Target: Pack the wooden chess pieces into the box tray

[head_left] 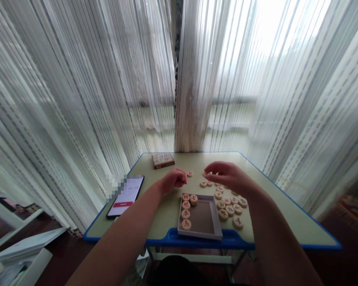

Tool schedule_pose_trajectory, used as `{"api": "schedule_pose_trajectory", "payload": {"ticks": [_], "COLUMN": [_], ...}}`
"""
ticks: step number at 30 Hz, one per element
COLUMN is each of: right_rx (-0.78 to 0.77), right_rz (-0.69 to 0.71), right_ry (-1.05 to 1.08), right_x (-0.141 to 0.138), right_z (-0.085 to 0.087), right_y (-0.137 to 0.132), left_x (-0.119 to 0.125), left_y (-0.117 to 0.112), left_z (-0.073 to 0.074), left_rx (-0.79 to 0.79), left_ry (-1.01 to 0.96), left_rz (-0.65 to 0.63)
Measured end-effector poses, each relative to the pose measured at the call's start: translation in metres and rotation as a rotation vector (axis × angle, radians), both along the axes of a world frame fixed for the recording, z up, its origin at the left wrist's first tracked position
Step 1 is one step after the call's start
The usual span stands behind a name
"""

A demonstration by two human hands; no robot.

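Note:
My left hand (175,178) is over the table left of centre, its fingers curled in; whatever they may hold is hidden. Just right of it lies a red-marked Chinese chess piece (190,174). Farther right, my right hand (226,174) reaches inward, with thumb and fingertips closed around another Chinese chess piece (205,174). Below the hands, a shallow open box (207,216) contains several red-marked pieces, a column along its left wall and one more beside the top piece. Several loose pieces (229,208) lie right of the box, partly under my right hand and forearm.
A phone (127,196) with a lit screen lies at the table's left edge. At the back left is a small brown printed box (163,160). The pale table (289,222) has a blue rim, and striped curtains (155,79) hang behind it.

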State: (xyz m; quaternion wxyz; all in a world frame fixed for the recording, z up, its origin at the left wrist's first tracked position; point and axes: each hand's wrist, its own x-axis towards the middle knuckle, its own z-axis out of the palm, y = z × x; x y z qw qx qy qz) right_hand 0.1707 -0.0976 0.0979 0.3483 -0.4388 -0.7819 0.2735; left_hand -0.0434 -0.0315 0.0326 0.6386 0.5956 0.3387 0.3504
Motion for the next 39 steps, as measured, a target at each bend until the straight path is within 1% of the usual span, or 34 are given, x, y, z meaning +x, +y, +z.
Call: {"api": "schedule_pose_trajectory", "payload": {"ticks": [2,4,5,8,10,13,16,20,24,29,34,39], "right_rx": [0.014,0.028,0.023,0.034,0.018,-0.002,0.036,0.095,0.115,0.102,0.076,0.081], "right_rz": [0.08,0.157,0.17,0.16,0.115,0.024,-0.003,0.039,0.046,0.093,0.031,0.036], "right_ry": [-0.038,-0.164,-0.247,-0.45,-0.518,-0.589,-0.568,-0.502,-0.472,-0.399,-0.384,-0.397], "right_x": [0.002,-0.004,-0.009,-0.027,-0.036,-0.041,-0.039,-0.036,-0.036,-0.038,-0.037,-0.036], "right_z": [0.002,0.0,-0.003,-0.014,-0.024,-0.038,-0.05,-0.057,-0.06,-0.064,-0.064,-0.062], "right_y": [-0.017,-0.032,-0.038,-0.051,-0.055,-0.056,-0.054,-0.052,-0.048,-0.044,-0.042,-0.04], "left_x": [0.001,0.002,0.003,0.003,0.003,0.001,-0.001,-0.002,-0.001,-0.001,-0.001,-0.001], "left_y": [-0.001,-0.001,-0.001,-0.002,-0.003,-0.005,-0.005,-0.005,-0.006,-0.005,-0.004,-0.003], "left_z": [0.0,-0.001,-0.001,0.001,0.003,0.004,0.004,0.003,0.003,0.004,0.004,0.004], "left_rx": [0.02,0.045,0.047,0.077,0.066,0.073,0.075,0.046,0.03,0.005,-0.015,-0.018], "left_ry": [0.059,0.097,0.117,0.192,0.249,0.257,0.242,0.215,0.182,0.173,0.182,0.207], "left_rz": [-0.028,-0.021,-0.017,-0.015,-0.024,-0.07,-0.096,-0.096,-0.087,-0.09,-0.088,-0.093]}}
